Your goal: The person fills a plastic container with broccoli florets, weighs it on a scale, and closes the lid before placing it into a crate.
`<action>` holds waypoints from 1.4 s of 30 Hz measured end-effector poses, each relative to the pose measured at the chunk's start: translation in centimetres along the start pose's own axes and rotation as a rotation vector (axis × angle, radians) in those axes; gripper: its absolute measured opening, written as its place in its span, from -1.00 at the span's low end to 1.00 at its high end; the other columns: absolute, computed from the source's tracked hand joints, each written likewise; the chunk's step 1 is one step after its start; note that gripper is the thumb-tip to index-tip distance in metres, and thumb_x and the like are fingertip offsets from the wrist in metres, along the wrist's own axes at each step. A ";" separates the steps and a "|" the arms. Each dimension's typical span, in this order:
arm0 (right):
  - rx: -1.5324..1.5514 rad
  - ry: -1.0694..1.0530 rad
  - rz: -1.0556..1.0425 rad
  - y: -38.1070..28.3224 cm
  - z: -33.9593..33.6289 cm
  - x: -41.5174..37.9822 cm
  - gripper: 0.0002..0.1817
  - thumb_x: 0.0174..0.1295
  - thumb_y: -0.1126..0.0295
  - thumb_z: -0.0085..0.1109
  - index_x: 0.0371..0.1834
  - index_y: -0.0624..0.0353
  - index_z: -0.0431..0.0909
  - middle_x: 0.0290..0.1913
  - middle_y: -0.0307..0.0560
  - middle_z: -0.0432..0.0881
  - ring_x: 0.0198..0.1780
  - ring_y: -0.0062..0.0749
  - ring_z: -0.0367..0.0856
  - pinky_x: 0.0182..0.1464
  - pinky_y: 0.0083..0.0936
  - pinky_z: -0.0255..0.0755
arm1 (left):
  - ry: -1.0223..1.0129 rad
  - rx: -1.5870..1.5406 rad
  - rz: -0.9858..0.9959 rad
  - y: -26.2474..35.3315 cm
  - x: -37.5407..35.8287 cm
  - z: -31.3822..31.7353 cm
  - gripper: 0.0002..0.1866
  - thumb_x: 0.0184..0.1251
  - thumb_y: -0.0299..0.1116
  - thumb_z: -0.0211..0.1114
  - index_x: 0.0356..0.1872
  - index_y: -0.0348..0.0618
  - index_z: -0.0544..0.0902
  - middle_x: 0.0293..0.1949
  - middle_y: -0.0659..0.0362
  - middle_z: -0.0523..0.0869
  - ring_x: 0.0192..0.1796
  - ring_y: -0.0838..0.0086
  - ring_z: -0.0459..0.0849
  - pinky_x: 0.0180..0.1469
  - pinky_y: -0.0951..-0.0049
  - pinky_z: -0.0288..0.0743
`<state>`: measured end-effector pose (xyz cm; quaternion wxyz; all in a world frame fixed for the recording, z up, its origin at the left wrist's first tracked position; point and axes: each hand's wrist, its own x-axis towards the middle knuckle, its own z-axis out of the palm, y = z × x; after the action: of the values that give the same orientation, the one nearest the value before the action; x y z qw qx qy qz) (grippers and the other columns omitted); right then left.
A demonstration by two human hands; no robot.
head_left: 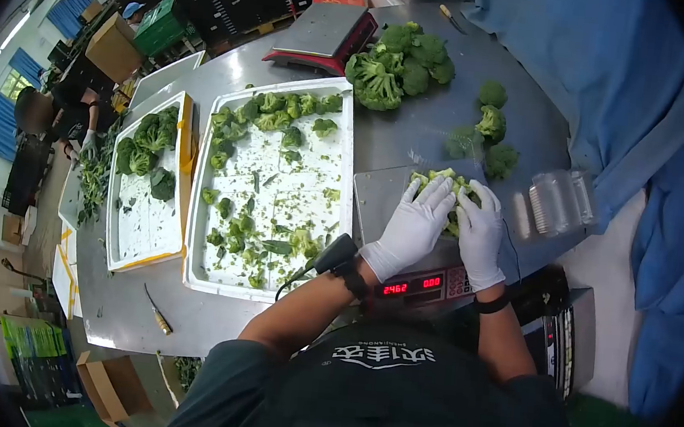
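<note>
Over the scale plate, our left hand lays nearly straight, slightly parted fingers across the broccoli florets. Our right hand curves part-closed fingers at their right side; its grip we cannot tell. The white tray's rim runs just beside the plate's left edge. Clear containers bound the right; metal tabletop opens between plate and broccoli heads.
</note>
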<state>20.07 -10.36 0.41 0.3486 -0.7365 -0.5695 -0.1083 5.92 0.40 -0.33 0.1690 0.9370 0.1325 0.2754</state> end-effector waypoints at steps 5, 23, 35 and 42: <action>0.181 -0.015 0.170 0.1 -2.6 -0.3 -0.59 0.34 0.50 0.35 0.26 0.21 0.70 0.38 0.09 0.59 0.41 0.04 0.51 0.45 -0.17 0.39 | 0.295 -0.131 -0.069 -1.1 -1.2 -5.6 -0.40 0.34 -0.67 0.21 0.45 -0.28 0.51 0.51 -0.19 0.47 0.60 -0.07 0.37 0.63 -0.03 0.17; 0.492 -0.116 0.532 11.1 -0.7 4.5 -0.50 0.51 0.29 0.26 0.40 0.36 0.55 0.20 0.21 0.76 0.24 -0.23 0.74 0.31 -0.40 0.53 | 0.629 -0.478 -0.756 -12.3 -15.7 -12.8 -0.58 0.72 -0.39 0.13 0.43 -0.40 0.50 0.33 -0.05 0.66 0.27 0.29 0.70 0.35 0.33 0.55; 0.643 -0.352 0.827 12.9 2.7 6.6 -0.49 0.57 0.23 0.20 0.47 0.26 0.51 -0.30 -0.32 0.64 -0.44 -0.77 0.43 -0.42 -0.73 0.33 | 0.814 0.092 -0.988 -26.2 -25.0 -20.1 -0.72 0.57 -0.39 0.26 0.11 -0.37 0.72 -0.03 -0.01 0.83 0.03 0.33 0.78 0.14 0.36 0.60; 0.585 -0.306 0.789 10.9 2.2 6.5 -0.50 0.58 0.27 0.17 0.49 0.26 0.50 -0.14 -0.22 0.73 -0.34 -0.73 0.51 -0.31 -0.70 0.41 | 0.355 0.442 -1.049 -34.1 -18.4 -18.2 -0.34 0.34 -0.10 0.48 0.39 -0.18 0.57 0.18 -0.19 0.71 0.24 -0.12 0.67 0.26 0.05 0.58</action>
<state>31.62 -5.17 -1.86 0.4670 -0.7744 -0.2991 0.3045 -24.50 29.52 -7.88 0.0585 0.6991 0.6580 0.2736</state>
